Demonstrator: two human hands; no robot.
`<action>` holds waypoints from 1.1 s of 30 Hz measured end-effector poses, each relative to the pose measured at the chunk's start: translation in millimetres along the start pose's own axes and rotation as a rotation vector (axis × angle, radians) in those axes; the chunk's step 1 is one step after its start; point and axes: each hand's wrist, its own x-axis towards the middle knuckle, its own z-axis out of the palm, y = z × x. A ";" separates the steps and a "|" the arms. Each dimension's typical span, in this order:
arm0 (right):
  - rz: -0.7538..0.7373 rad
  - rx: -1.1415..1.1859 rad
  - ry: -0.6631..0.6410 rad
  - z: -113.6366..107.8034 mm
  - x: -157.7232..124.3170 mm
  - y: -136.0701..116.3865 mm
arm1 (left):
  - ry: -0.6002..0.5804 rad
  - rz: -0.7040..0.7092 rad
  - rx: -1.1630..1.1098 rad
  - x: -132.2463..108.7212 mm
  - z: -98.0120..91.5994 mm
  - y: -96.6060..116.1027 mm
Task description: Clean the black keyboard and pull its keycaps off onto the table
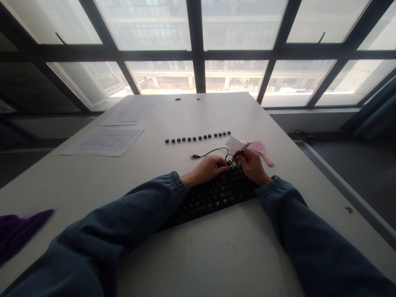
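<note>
A black keyboard [213,196] lies at a slant on the white table under both my hands. My left hand [210,168] is closed, thumb and fingertips pinched at the keyboard's far edge on a small dark piece [229,163] like a keycap. In my right hand [253,166] is a slim pen-shaped tool [243,149], its silvery end pointing up and away. Thin wires show near its lower end, between the two hands. A black USB cable [213,151] curves out beyond my fingers. Several black keycaps [194,139] stand in a row farther back.
A pink hairbrush [261,152] lies right of my right hand, near a white sheet [234,142]. Printed papers [102,142] are spread on the left of the table [192,255]. Purple cloth [23,229] sits at the left edge. Large windows [163,76] stand beyond the table.
</note>
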 end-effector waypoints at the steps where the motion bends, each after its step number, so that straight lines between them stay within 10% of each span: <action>1: 0.003 -0.002 -0.004 0.2 -0.1 -0.3 | -0.002 -0.016 -0.021 0.1 -0.1 0.5; 33: -0.150 -0.257 -0.014 3.4 -3.5 -3.5 | 0.061 -0.072 -0.127 1.9 -5.9 6.8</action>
